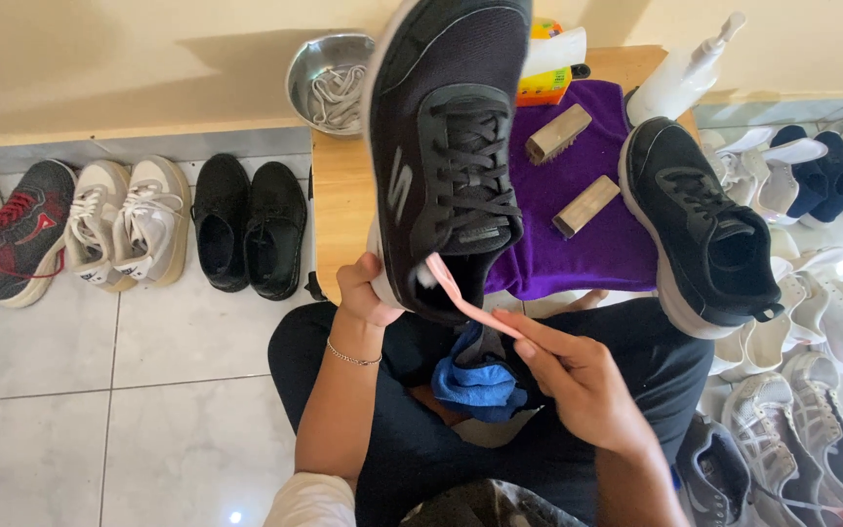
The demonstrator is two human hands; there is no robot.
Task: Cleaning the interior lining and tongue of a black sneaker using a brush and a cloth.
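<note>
a: report the hands first.

b: left hand [368,293] is clamped on the heel end of a black knit lace-up sneaker with a white sole [446,146], holding it up with the toe pointing away from the person. right hand [578,376] pinches a thin pink strip [456,293] between thumb and fingers; the strip's far end lies at the shoe's opening. material of the strip cannot be told.

a: directly below the hands?

b: a crumpled blue cloth [475,381] lies on the person's dark-trousered lap, just under the strip. a thin chain bracelet [353,357] sits on the left wrist.

a: beyond the hands?

b: a small wooden table [343,195], with a purple cloth [587,234] spread on it. two wooden-backed brushes [558,133] lie on that cloth, apart from each other. the matching black sneaker [704,229] rests to the right of the held one, on the table's near right corner. a white pump bottle [685,73] stands past it. a steel bowl holding white laces [334,83] sits at the far left corner.

a: outer floor?

b: left of the left hand, black slip-on shoes [251,229], white sneakers [129,224] and grey-red trainers [12,234] stand in a row against the wall. right of the right hand, a heap of white and dark shoes [812,293].
</note>
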